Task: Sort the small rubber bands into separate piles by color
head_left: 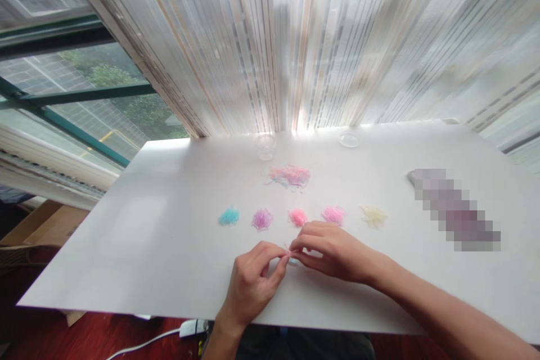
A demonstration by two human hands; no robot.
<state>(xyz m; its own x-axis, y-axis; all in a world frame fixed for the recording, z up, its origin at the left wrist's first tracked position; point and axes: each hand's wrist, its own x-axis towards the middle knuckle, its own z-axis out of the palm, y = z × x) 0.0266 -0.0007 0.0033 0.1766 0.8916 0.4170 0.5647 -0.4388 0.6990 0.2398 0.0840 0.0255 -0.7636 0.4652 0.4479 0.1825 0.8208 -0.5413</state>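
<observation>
Near the front edge of the white table, my left hand (pixel 254 278) pinches small thin pink strands (pixel 287 247), fingertips together. My right hand (pixel 323 250) meets it from the right, its thumb and fingertips closed on the same strands. A bit of pale blue shows under the fingertips. Beyond my hands lies a row of small piles: blue (pixel 229 216), purple (pixel 262 219), coral pink (pixel 297 217), pink (pixel 333 214) and pale yellow (pixel 373 216). Farther back is a larger mixed pile (pixel 290 175) of pink, orange and bluish strands.
A clear round container (pixel 265 147) and a clear lid-like disc (pixel 349 139) stand at the back of the white table (pixel 126 225). A pixelated long object (pixel 458 211) lies at the right. Striped curtains hang behind; a white power strip (pixel 193 327) is below the front edge.
</observation>
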